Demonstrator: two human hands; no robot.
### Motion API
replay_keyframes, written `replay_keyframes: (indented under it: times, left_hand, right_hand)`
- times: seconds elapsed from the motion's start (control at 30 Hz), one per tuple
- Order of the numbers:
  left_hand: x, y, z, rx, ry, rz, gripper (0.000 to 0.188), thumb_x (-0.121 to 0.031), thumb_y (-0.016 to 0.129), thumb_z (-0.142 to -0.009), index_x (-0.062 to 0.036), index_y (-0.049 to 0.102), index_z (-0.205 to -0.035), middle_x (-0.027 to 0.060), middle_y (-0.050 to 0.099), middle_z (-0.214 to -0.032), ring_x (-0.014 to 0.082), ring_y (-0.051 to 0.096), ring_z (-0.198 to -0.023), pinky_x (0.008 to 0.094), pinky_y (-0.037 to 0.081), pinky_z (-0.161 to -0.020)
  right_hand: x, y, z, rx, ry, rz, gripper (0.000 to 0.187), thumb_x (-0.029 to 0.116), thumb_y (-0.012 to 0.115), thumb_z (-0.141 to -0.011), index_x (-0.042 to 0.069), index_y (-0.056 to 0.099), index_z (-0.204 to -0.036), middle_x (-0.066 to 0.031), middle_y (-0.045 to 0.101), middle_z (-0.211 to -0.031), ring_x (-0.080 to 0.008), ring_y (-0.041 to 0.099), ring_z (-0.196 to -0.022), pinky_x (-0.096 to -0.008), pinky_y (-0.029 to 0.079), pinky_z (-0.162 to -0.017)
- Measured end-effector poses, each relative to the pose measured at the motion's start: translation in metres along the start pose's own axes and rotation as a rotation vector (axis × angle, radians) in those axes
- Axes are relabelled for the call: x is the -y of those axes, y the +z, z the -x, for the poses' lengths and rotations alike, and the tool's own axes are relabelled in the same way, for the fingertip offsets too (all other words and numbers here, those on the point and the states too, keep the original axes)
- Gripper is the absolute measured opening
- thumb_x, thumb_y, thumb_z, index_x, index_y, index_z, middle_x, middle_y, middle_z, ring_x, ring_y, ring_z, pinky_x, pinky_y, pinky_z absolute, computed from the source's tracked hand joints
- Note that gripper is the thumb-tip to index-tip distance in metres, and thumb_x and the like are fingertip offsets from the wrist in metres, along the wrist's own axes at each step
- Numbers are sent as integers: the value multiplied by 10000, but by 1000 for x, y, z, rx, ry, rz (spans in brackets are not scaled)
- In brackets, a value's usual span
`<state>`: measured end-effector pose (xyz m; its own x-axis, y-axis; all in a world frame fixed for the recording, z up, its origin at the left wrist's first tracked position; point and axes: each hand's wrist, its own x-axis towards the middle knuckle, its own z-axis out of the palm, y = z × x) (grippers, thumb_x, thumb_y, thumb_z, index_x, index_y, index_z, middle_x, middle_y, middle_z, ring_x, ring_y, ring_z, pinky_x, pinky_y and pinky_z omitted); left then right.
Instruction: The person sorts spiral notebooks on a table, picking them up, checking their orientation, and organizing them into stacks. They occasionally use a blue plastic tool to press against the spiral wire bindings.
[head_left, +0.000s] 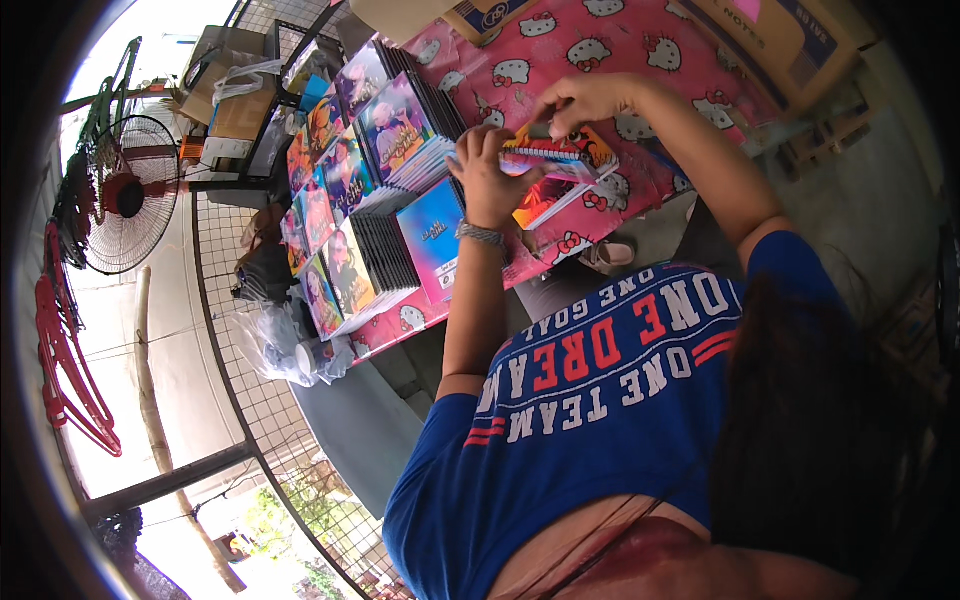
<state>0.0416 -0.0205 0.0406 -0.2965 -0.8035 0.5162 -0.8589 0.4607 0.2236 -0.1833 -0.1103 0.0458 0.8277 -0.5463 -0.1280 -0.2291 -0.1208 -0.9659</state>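
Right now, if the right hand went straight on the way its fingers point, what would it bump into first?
Probably the spiral-bound notebook just below the right hand; the fingertips may already touch it, since depth is hard to judge here.

The blue shirt point(590, 385), notebook covers point(433, 215) and carton point(790, 60) are legibly lettered.

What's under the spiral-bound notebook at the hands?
Beside the spiral-bound notebook, an orange-red cover and the pink patterned tablecloth show. What lies directly beneath is hidden; the left hand also blocks part.
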Motion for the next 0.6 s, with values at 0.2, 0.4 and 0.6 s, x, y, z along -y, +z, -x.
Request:
replay_keyframes:
  times: [0.2, 0.4, 0.6]
  left_hand:
    - [39, 4, -1, 27, 79, 108, 425, -267, 878, -600, -70, 636, -888, 70, 594, -935, 309, 499, -985, 419, 418, -869]
    - [17, 6, 1, 23, 15, 201, 434, -270, 881, -588, -76, 633, -887, 60, 590, -915, 295, 499, -971, 420, 410, -866]
    - [2, 8, 4, 40, -1, 233, 446, -289, 887, -578, -76, 625, -868, 57, 590, -889, 296, 507, -950, 413, 413, -853]
  right_hand:
    - [19, 1, -12, 93, -25, -161, 472, 292, 669, -789, 46, 599, -1186, -42, 611, -1076, -122, 573, -972, -275, 443, -867]
    - [15, 0, -1, 39, -1, 141, 500, 317, 723, -748, 30, 615, -1142, -61, 635, -1062, -137, 583, -992, -300, 448, -881]
    - [12, 11, 18, 35, -74, -231, 361, 282, 649, -805, 71, 624, -1096, -13, 596, -1010, -105, 544, -915, -260, 421, -831]
